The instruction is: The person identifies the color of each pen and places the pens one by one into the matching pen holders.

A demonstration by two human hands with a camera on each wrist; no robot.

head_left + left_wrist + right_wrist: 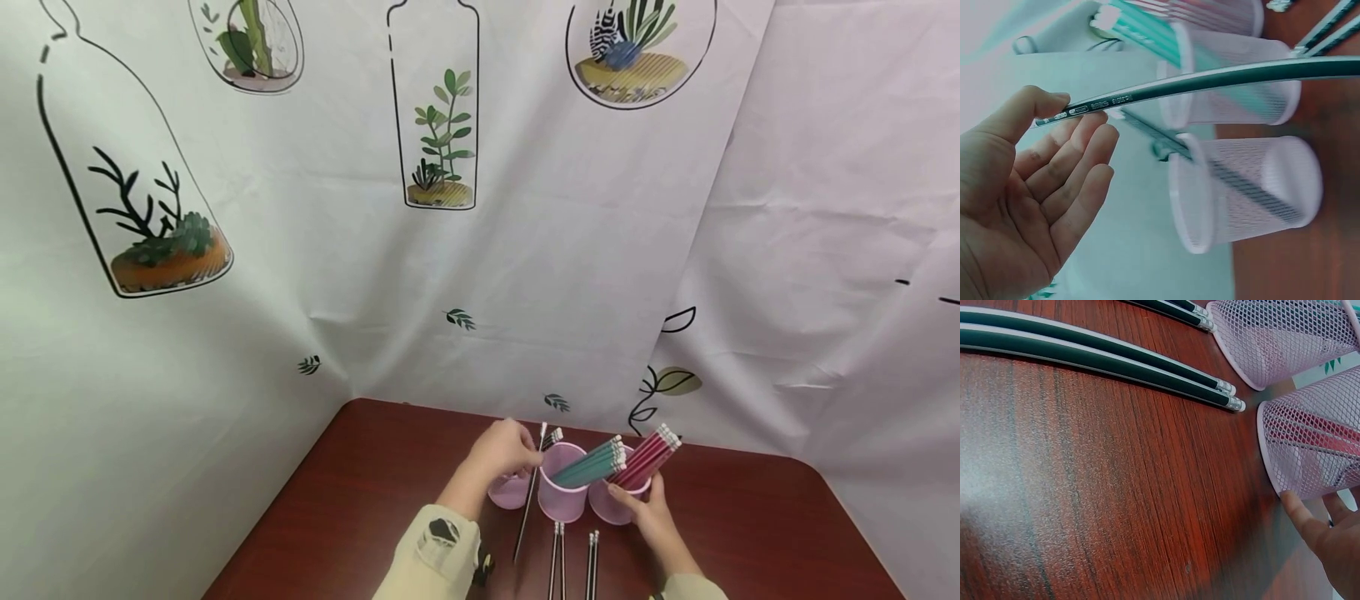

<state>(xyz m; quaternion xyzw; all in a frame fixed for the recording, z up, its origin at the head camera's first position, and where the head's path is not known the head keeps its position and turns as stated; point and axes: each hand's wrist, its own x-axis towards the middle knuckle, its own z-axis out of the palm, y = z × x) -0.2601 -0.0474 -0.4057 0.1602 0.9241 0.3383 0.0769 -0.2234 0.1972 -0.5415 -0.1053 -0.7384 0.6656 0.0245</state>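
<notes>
My left hand (504, 450) pinches a black pencil (1210, 81) between thumb and fingers near its upper end. The pencil slants down in front of the left pink mesh pencil cup (510, 493), in which black pencils (1241, 187) lean. Beside it stands the middle mesh cup (562, 502), full of teal pencils (588, 464). My right hand (655, 510) holds the right mesh cup (609, 507) low on its side, thumb at the front; one fingertip meets the base rim in the right wrist view. Red pencils (647, 457) fill that cup.
Two pairs of black pencils lie on the dark red wooden table (360, 500), one pair (557, 554) before the middle cup and another pair (592, 562) to its right. Behind the table hangs a white cloth (525, 275) printed with plants in jars.
</notes>
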